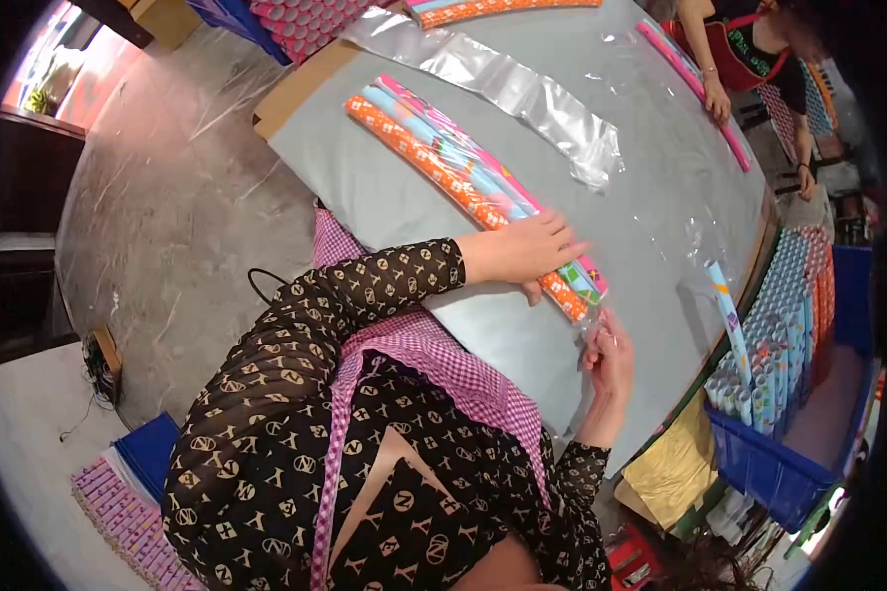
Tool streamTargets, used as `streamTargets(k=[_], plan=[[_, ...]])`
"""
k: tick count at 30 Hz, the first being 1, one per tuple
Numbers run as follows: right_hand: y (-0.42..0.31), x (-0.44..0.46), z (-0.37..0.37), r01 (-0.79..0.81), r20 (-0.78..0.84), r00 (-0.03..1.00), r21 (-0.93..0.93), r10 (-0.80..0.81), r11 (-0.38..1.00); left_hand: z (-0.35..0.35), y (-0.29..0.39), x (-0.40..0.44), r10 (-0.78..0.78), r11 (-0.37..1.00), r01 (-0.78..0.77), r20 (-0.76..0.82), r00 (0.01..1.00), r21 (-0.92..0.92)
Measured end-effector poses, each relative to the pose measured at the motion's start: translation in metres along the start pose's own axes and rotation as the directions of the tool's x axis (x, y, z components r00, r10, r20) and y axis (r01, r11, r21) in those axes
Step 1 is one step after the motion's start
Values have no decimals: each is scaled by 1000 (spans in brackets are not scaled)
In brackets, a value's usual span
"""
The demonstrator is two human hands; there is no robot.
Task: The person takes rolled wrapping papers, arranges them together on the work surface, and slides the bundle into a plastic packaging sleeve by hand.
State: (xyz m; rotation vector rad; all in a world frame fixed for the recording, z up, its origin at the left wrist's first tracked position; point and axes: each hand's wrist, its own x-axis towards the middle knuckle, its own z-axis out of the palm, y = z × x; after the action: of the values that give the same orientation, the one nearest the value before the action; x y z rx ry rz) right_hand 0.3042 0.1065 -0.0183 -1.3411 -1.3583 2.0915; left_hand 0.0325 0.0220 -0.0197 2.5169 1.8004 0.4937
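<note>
The left hand (524, 246) lies flat across patterned rolls (455, 175) mid-frame on the grey surface (660, 266), the right hand (613, 360) curls by their lower end, grip unclear, and the black sleeve (384, 283) bears Ns and Ys.

Single head-worn camera, looking forward and down, close above left hand (527, 246), right hand (613, 357) and table (508, 335), wide round-edged view

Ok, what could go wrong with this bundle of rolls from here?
The left hand lies across the rolls; uneven pressure might slide them out of line. The right hand is at their near ends, so a careless tug could crease an edge. The clear plastic lying loose beside them might get dragged along.
</note>
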Motion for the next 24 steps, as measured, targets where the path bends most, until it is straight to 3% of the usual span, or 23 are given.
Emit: streamTargets(k=[3, 10, 12, 13, 18, 21, 24], plan=[[-8, 0, 7, -7, -33, 999, -140, 3, 990, -1, 0, -3, 13, 1000, -12, -55, 998, 18], [-8, 10, 12, -64, -190, 981, -425, -20, 903, -1, 1, -3, 13, 998, -14, -2, 1000, -56], [-13, 9, 10, -23, -128, 991, -489, -46, 872, 3, 1, -2, 7, 1000, -7, -51, 999, -1], [-14, 9, 10, -36, -140, 989, -491, -38, 870, -4, 0, -2, 0, 993, -1, -15, 1000, -114], [-13, 1, 13, 53, -45, 996, -405, -78, 913, 1, 4, -1, 13, 994, -14, -9, 1000, -109], [-12, 4, 18, 24, -105, 991, -481, -85, 877, 5, 3, -1, -11, 997, 8, -33, 999, -76], [-12, 7, 20, -2, -119, 991, -430, -55, 903, 1, 3, 0, -31, 995, 31, 4, 1000, -94]])
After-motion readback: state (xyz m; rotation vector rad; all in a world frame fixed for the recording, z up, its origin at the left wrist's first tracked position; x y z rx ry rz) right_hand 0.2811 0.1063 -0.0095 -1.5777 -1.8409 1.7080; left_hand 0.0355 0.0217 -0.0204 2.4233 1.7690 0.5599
